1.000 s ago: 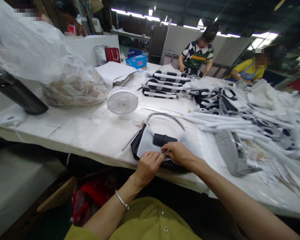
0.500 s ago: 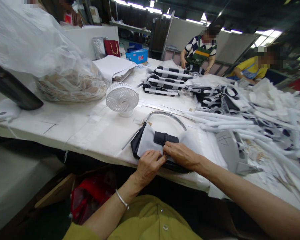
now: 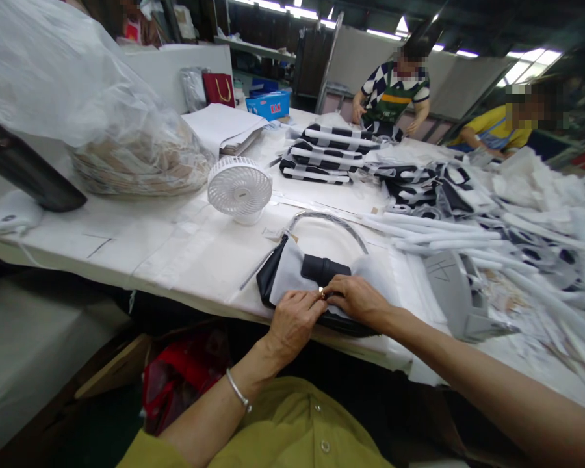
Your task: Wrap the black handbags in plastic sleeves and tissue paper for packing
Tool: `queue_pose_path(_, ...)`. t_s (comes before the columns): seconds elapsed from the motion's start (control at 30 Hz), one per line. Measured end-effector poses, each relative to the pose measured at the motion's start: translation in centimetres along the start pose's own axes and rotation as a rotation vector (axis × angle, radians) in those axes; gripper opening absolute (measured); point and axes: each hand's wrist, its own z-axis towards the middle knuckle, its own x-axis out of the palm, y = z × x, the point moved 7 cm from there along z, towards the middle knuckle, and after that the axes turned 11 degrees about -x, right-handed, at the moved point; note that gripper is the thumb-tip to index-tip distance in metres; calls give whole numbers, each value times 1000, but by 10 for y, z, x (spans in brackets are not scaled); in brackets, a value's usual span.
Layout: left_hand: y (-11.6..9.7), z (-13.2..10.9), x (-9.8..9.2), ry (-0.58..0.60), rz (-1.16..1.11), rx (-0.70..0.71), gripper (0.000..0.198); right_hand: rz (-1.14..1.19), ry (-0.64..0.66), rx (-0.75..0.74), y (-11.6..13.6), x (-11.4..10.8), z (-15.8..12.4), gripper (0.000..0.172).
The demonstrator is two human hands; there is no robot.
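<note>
A black handbag (image 3: 269,276) lies near the table's front edge, its front covered by a white protective sheet (image 3: 290,266). Its dark strap flap (image 3: 324,268) shows above my fingers, and the wrapped handle (image 3: 329,218) arches behind it. My left hand (image 3: 296,322) is closed at the bag's lower front, fingertips bent against it. From the right, my right hand (image 3: 357,300) pinches at the same spot. A small gold-coloured glint of metal (image 3: 322,290) shows between the fingertips of both hands; its exact shape is mostly hidden.
A white fan (image 3: 240,188) stands behind the bag. Wrapped black-and-white bags (image 3: 324,156) are stacked farther back, with white foam tubes (image 3: 439,237) to the right. A grey holder (image 3: 451,292) sits beside my right forearm. Two co-workers (image 3: 394,97) are across the table.
My right hand's fingers have shifted slightly at the bag's front, and a gold-coloured glint now shows there. The flap's lower end is more exposed. The view has shifted slightly.
</note>
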Motion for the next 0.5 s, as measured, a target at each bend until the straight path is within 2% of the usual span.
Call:
queue_pose_path(0.2,3,1,4,31,-16,-26,18,12,12,99,-9,2,10,21)
queue_pose_path(0.37,2,3,-1,38,-17,-45,18,10,8,-93,0,-1,9,24)
queue_pose_path(0.5,2,3,-2,39,-17,-62,17,-27,45,-162,8,-4,6,24)
